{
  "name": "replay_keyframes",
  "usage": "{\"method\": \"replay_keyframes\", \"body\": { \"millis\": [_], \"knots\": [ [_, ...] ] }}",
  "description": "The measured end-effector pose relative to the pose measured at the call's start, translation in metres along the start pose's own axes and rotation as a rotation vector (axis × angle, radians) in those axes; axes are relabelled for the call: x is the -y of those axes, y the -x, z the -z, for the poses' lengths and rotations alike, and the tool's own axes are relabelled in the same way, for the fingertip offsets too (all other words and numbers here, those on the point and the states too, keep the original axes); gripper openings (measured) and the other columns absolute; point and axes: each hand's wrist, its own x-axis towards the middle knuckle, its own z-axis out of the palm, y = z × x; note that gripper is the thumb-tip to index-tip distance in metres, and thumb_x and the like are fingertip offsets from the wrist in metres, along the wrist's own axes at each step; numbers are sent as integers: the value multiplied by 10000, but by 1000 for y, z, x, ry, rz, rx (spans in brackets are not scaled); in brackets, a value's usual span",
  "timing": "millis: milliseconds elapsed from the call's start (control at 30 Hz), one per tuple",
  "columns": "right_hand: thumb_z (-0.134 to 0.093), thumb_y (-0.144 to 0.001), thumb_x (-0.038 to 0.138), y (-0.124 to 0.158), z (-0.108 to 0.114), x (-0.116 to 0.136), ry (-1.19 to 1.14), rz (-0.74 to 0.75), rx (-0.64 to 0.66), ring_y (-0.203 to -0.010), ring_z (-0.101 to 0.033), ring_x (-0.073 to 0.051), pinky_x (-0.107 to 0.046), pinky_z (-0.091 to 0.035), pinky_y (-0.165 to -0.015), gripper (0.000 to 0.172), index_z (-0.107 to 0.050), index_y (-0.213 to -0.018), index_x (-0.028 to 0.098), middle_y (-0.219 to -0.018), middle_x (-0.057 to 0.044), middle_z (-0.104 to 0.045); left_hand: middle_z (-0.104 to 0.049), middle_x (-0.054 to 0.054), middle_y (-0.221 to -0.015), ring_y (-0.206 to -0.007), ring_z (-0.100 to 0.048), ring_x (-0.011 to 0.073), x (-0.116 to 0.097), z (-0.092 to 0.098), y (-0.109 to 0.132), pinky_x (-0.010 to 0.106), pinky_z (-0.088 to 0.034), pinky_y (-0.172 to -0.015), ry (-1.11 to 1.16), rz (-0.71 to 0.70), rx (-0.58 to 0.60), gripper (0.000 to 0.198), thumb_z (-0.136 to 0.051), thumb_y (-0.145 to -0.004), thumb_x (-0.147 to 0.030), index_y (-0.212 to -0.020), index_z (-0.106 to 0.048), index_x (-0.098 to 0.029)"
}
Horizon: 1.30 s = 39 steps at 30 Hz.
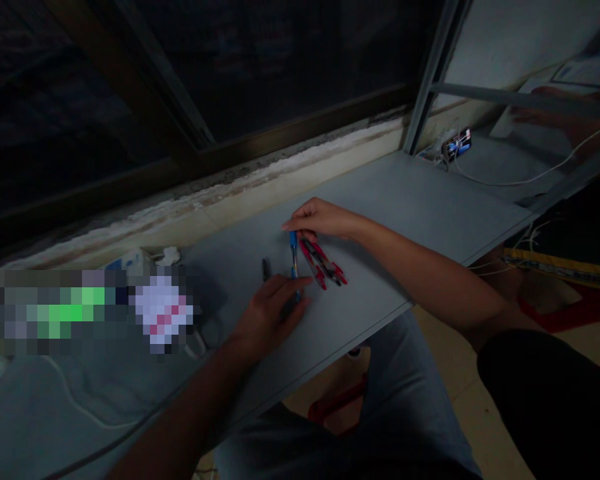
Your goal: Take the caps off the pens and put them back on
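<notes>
Here on the flat grey tabletop [395,193], slim red and black pens [324,263] are bunched together. Left of them, a short dark cylindrical piece [266,269] is laid.

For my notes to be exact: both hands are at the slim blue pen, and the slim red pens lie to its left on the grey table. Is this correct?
The side is wrong: the head view shows the slim red pens on the grey table, to the right of the slim blue pen, where the left hand and right hand are.
</notes>
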Motion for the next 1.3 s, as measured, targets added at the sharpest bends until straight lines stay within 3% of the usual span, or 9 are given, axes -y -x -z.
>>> {"method": "replay_keyframes", "body": {
  "millis": [133,233,333,433,500,600,733,900,1300],
  "knots": [
    [-712,-904,502,0,-9,-5,154,8,113,-423,-399,-48,-203,-317,-479,463,-563,-633,157,-470,63,-538,-770,44,-904,-842,-683,183,-4,-4,0,320,-544,-821,20,-82,61,179,-586,-1052,-299,-1084,-742,-216],
    [-666,-931,484,-1,-11,-8,273,17,119,-430,-407,-47,-209,-315,-502,478,-540,-604,159,-485,55,-548,-760,28,-842,-777,-670,176,-4,-7,1,336,-516,-801,35,-46,62,173,-605,-1042,-293,-1009,-754,-212],
    [-621,-956,468,-3,-10,-12,351,17,133,-432,-436,-57,-220,-337,-527,486,-554,-588,158,-484,40,-564,-732,12,-814,-742,-666,171,-2,-10,1,335,-507,-786,75,36,51,153,-641,-1017,-306,-1071,-760,-226],
    [-610,-969,445,-3,-9,-13,392,15,135,-434,-465,-61,-220,-350,-534,471,-581,-601,153,-496,32,-588,-693,-3,-792,-750,-658,180,1,-10,1,311,-517,-742,105,123,80,277,-702,-966,-323,-1229,-713,-235],
    [-615,-975,420,-1,-10,-11,423,19,130,-436,-476,-60,-219,-354,-530,457,-589,-606,150,-509,28,-600,-662,-18,-760,-719,-638,173,1,-10,0,310,-515,-745,99,146,97,264,-716,-950,-311,-1201,-706,-231],
    [-612,-989,398,2,-13,-6,475,18,114,-442,-481,-57,-218,-362,-535,460,-592,-605,146,-514,26,-601,-622,-35,-716,-676,-609,157,-1,-9,-2,327,-507,-792,83,140,97,134,-698,-957,-284,-1079,-713,-230],
    [-607,-1004,381,4,-16,0,502,1,108,-451,-486,-54,-216,-372,-554,461,-604,-612,138,-524,24,-611,-647,-25,-766,-724,-626,171,-3,-8,-4,336,-495,-805,66,118,120,184,-741,-926,-302,-1091,-695,-235],
    [-612,-1005,346,6,-16,4,539,6,96,-460,-486,-51,-215,-381,-592,455,-588,-604,132,-524,29,-609,-622,-25,-740,-705,-616,166,1,-8,-4,328,-475,-777,40,127,129,90,-697,-955,-285,-1028,-695,-233],
    [-590,-1019,325,5,-13,4,596,34,96,-496,-491,-64,-236,-374,-621,446,-551,-609,155,-557,15,-625,-722,7,-880,-775,-661,180,1,-8,-2,348,-501,-817,58,140,119,213,-715,-947,-345,-1132,-679,-246]
  ]
}}
